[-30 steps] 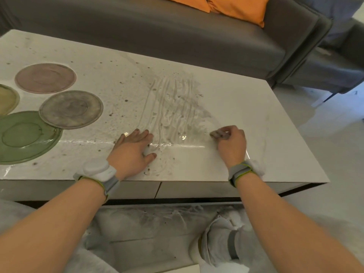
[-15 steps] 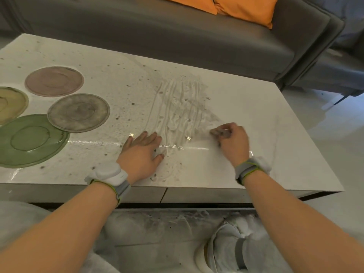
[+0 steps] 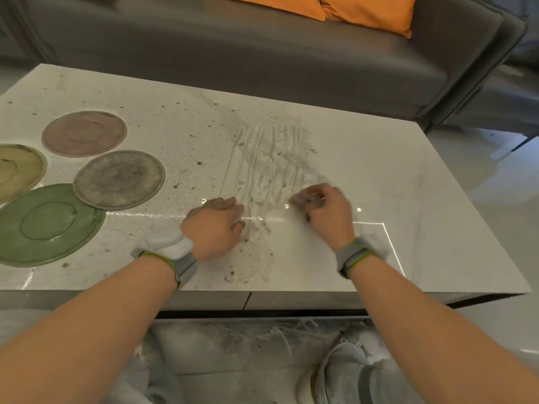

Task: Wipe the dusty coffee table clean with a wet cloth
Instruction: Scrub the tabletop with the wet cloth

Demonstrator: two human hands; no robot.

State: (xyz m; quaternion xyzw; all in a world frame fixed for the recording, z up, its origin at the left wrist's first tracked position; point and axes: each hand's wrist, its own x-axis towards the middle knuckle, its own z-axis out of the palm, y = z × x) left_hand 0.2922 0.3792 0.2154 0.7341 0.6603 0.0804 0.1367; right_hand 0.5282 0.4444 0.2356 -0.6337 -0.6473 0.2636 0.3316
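Change: both hands are staying at the near edge, the right hand [image 3: 326, 212] more blurred than a moment ago.
Left hand [image 3: 214, 227]: lying flat, fingers relaxed, on the worktop [image 3: 393, 182].
Right fingers: curling, perhaps pinching something; cannot tell what.
Cloth: not identifiable.
Dust streaks [image 3: 271, 161]: running away from the person.
Plates [image 3: 119, 179]: sitting far left.
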